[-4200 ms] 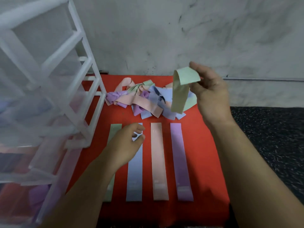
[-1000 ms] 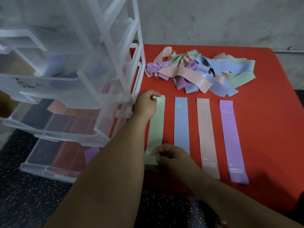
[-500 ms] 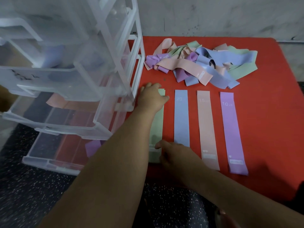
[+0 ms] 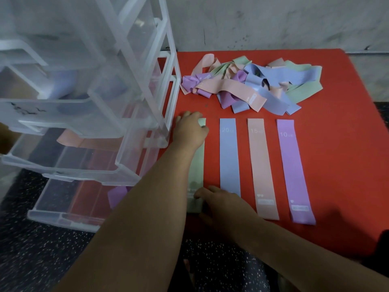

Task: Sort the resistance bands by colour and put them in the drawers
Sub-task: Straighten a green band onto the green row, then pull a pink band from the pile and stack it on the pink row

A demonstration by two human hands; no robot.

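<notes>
Green band (image 4: 197, 165): a flat, matte strip of stretch fabric. It lies lengthwise at the left end of a row of four, just right of the drawer unit.
Left hand (image 4: 190, 131): fingers laid flat and close together, pressing the strip's far end onto the desk.
Right hand (image 4: 223, 205): fingertips rest on the strip's near end by its printed label. I cannot tell whether the thumb pinches it.
Other laid-out strips: blue band (image 4: 229, 157), pink band (image 4: 261, 165) and purple band (image 4: 292, 169). They lie parallel and apart, with pale numbers printed at their far ends.
Pile (image 4: 252, 89): soft loops in all four colours, twisted and overlapping, at upper centre.
Desk (image 4: 336, 144): smooth red top.
Drawer unit (image 4: 126, 60): clear, glossy plastic in a white frame at the left of the frame, with its drawers pulled out.
Floor (image 4: 31, 249): dark and speckled.
</notes>
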